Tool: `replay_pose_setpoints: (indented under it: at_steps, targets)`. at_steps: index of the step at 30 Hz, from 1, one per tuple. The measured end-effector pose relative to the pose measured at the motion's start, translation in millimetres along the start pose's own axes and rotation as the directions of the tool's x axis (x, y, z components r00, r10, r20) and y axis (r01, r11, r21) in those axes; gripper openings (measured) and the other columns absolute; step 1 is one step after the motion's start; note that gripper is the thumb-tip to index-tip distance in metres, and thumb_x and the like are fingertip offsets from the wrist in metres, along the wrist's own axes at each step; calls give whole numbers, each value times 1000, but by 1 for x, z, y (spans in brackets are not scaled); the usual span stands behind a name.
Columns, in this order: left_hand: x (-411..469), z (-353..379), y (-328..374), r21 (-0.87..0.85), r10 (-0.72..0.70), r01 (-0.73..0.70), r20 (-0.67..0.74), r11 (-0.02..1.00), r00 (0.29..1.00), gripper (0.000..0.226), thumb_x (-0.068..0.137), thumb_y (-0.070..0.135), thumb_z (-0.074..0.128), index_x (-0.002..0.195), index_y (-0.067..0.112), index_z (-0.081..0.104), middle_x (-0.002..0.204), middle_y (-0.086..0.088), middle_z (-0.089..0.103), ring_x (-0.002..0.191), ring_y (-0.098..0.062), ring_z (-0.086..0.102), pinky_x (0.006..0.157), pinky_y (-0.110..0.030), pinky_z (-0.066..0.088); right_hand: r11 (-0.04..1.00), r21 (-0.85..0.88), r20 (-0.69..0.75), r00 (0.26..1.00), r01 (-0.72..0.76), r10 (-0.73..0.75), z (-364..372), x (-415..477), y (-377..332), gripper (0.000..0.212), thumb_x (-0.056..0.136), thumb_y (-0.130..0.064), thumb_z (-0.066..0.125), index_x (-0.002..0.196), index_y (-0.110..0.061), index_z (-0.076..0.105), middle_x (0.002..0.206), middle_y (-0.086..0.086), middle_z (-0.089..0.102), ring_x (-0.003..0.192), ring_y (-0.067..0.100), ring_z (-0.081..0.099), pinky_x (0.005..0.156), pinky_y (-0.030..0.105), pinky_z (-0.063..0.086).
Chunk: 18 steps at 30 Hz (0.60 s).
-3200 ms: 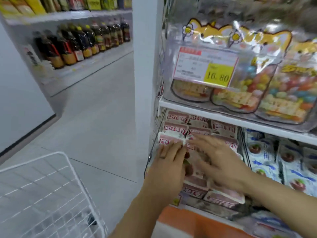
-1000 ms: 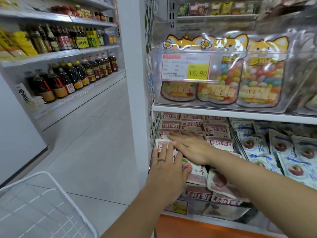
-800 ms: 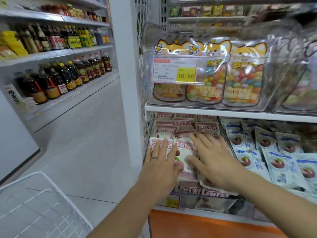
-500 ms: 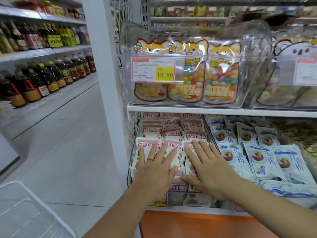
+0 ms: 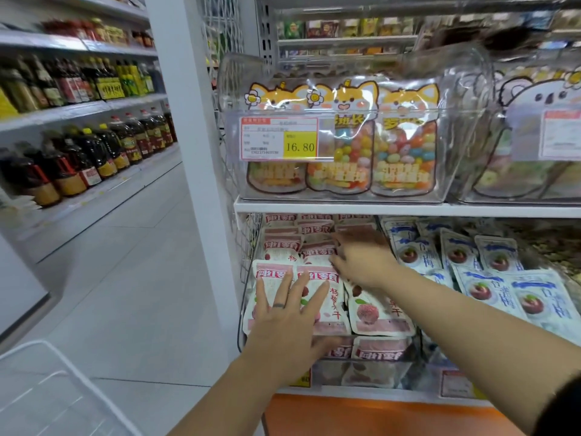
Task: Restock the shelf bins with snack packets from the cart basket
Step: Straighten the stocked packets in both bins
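Pink-and-white snack packets [image 5: 377, 313] fill the left wire bin [image 5: 248, 243] on the lower shelf, stacked in rows. My left hand [image 5: 289, 322] lies flat on the front packets with its fingers spread and straight. My right hand [image 5: 361, 256] reaches deeper into the same bin, its fingers resting on the packets in the middle rows; it is blurred. The white wire cart basket [image 5: 47, 388] shows at the bottom left, and no packets are visible in the part I see.
Blue-and-white packets [image 5: 490, 278] fill the neighbouring bin on the right. Above, clear bins [image 5: 345, 184] hold candy bags behind a 16.80 price tag [image 5: 279, 138]. A white shelf post [image 5: 191, 152] stands left of the bins. Bottles [image 5: 94, 152] line shelves across the aisle.
My right hand has moved from the front packets up and back to the middle rows. My left hand stays flat on the front packets. The view has shifted slightly.
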<state>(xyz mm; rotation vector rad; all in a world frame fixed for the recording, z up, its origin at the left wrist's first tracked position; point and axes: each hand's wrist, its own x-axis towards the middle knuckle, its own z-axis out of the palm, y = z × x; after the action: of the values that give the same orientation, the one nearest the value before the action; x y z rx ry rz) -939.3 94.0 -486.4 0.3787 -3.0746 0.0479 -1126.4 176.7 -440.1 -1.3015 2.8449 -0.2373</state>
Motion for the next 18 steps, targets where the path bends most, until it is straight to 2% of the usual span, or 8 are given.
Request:
replay_pose_setpoints:
  at_steps: [1, 3, 5, 7, 9, 11, 14, 18]
  targets:
    - [0, 1, -1, 9, 2, -2, -3, 1000, 1000, 82, 88, 83, 21, 151, 33, 37, 153, -8, 42, 141, -36, 38, 106, -64, 11, 999, -23, -31, 999, -35, 34, 7, 12, 0, 45, 95, -50, 43, 126, -18, 53, 107, 7, 63, 100, 29, 60, 84, 36, 47]
    - [1, 5, -2, 23, 13, -13, -30, 1000, 999, 81, 89, 82, 21, 147, 30, 44, 147, -7, 51, 136, -35, 47, 102, -64, 16, 993, -66, -97, 991, -101, 94, 12, 31, -1, 58, 80, -64, 47, 118, -22, 58, 116, 9, 64, 109, 30, 59, 96, 42, 47]
    - [1, 5, -2, 9, 10, -10, -22, 1000, 1000, 81, 89, 81, 21, 147, 30, 44, 146, -6, 52, 135, -34, 48, 102, -64, 17, 989, -24, -27, 989, -147, 147, 10, 42, -1, 75, 64, -78, 48, 115, -24, 60, 120, 7, 63, 112, 30, 57, 97, 43, 47]
    - [2, 7, -2, 20, 5, -4, -35, 1000, 999, 80, 88, 81, 24, 147, 31, 44, 145, -6, 52, 134, -34, 49, 103, -64, 18, 982, 71, 104, 981, -174, 166, 7, 47, 2, 101, 49, -88, 51, 127, -24, 54, 130, 7, 58, 120, 31, 53, 101, 45, 45]
    - [1, 8, -1, 29, -19, 21, -37, 999, 999, 80, 86, 82, 28, 146, 31, 45, 145, -6, 53, 134, -33, 50, 109, -68, 23, 982, 86, 150, 977, -166, 152, 4, 46, 5, 110, 51, -88, 59, 137, -22, 47, 135, 6, 54, 126, 31, 49, 103, 45, 43]
    - [1, 9, -1, 38, -24, 27, -64, 999, 998, 80, 85, 81, 31, 146, 31, 44, 145, -6, 53, 134, -33, 49, 109, -68, 28, 977, 150, 179, 976, -153, 125, 2, 47, 9, 95, 66, -76, 70, 138, -19, 46, 132, 3, 56, 121, 27, 53, 97, 37, 44]
    - [1, 10, -2, 33, -10, 12, -65, 999, 998, 82, 86, 81, 31, 149, 31, 39, 147, -7, 51, 137, -34, 46, 107, -66, 18, 938, 321, 199, 978, -128, 65, -3, 45, 13, 67, 79, -50, 76, 132, -17, 52, 126, -1, 58, 113, 20, 56, 89, 30, 44]
    - [0, 7, -2, 38, -23, 23, -17, 999, 1000, 83, 84, 82, 33, 148, 31, 40, 145, -5, 52, 136, -32, 48, 108, -68, 31, 929, 356, 114, 991, -104, 68, 1, 50, 19, 41, 80, -44, 77, 111, -21, 64, 105, -5, 66, 93, 12, 60, 83, 28, 49]
